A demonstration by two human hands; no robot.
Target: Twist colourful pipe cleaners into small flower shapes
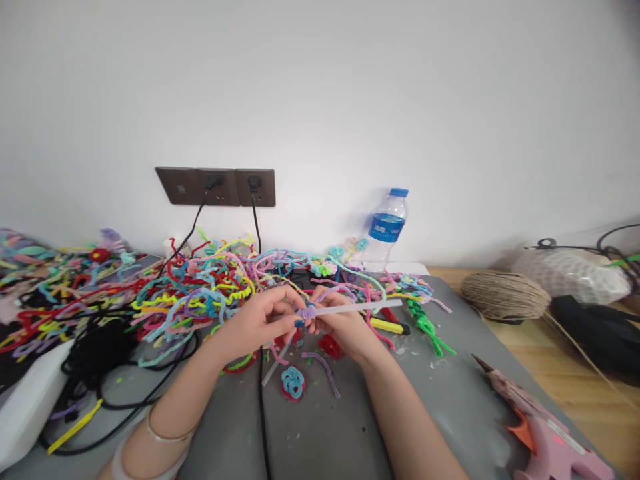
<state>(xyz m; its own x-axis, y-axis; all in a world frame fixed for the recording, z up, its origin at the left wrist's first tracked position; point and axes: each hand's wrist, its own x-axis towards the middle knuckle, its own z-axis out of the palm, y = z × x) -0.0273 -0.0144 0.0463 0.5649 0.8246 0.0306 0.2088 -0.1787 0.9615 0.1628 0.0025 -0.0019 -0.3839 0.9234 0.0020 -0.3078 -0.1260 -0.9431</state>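
Observation:
Over the middle of the grey table, my left hand (260, 323) and my right hand (350, 331) meet with fingers bent. Between the fingertips is a small bunched purple pipe cleaner (309, 311); my left thumb and fingers pinch it, and my right fingers close in from the other side, partly hidden. A translucent whitish strip (367, 307) extends rightward from it, across my right hand. A second pale strip end (274, 371) points down below my left hand. Beneath lie a blue and red pipe cleaner flower (293, 383) and a loose purple pipe cleaner (327, 375).
Tangled coloured pipe cleaners (195, 287) cover the table's back and left. A plastic bottle (387, 230) stands by the wall. A yellow cutter (390, 326) lies behind my right hand. A pink glue gun (550, 433) and twine ball (505, 295) are right; a black cable (263, 420) crosses the front.

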